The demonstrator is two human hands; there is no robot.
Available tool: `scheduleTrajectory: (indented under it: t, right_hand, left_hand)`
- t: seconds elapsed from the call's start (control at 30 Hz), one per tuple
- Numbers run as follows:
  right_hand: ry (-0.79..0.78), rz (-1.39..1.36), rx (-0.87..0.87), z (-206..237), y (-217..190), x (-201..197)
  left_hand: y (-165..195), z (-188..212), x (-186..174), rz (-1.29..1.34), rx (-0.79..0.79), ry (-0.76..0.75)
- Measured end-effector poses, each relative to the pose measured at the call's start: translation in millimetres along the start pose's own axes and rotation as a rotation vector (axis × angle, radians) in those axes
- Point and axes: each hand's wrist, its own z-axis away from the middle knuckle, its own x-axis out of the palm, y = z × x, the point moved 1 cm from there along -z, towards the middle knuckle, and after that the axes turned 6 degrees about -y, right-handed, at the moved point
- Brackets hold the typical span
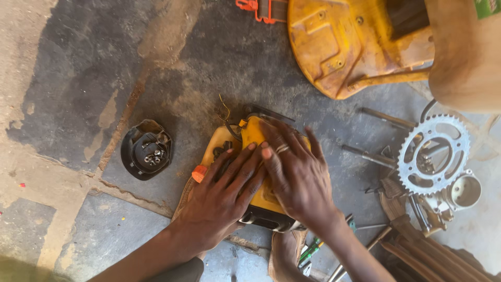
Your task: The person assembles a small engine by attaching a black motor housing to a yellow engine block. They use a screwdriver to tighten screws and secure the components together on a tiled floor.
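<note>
Yellow plastic housing [249, 137] lies on the cracked concrete floor [78, 78], w/ both hands side by side, flat on top & fingers spread, pressing it down to steady it: left hand [222, 196], right hand [295, 175]. Black round cap [146, 150] holds loose screws so they don't scatter. Toothed steel sprocket [434, 154] & rods sit at right

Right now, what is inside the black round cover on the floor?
Inside the black round cover lie several small metal screws. Its rim hides part of the inside, so anything there cannot be seen.
</note>
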Motion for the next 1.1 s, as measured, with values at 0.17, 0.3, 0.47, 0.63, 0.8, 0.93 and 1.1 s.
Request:
scheduleTrajectory:
  t: [0.17, 0.3, 0.47, 0.63, 0.8, 0.93, 1.1]
  right_hand:
    - [0.035, -0.301, -0.099, 4, -6, -21]
    - [0.07, -0.915, -0.071, 5, 11, -46]
    - [0.416, -0.486, 0.047, 16, 68, -91]
    - [0.136, -0.626, 0.06, -19, 77, -43]
    - [-0.086, -0.695, -0.019, -19, 59, -15]
    - [0.03, -0.67, -0.059, -10, 55, -22]
    - [-0.109, -0.921, 0.012, 4, 60, -6]
  left_hand:
    - [1, 1, -1, 0.019, -0.005, 0.041]
    - [-1, 3, 0, 0.058, 0.004, 0.081]
    - [-4, 9, 9, -0.065, -0.018, 0.153]
    - [-5, 7, 14, -0.037, -0.025, 0.211]
    - [-7, 11, 10, -0.008, -0.025, 0.16]
    - [-2, 7, -2, -0.02, -0.032, 0.164]
    - [-4, 4, -7, -0.023, -0.002, 0.174]
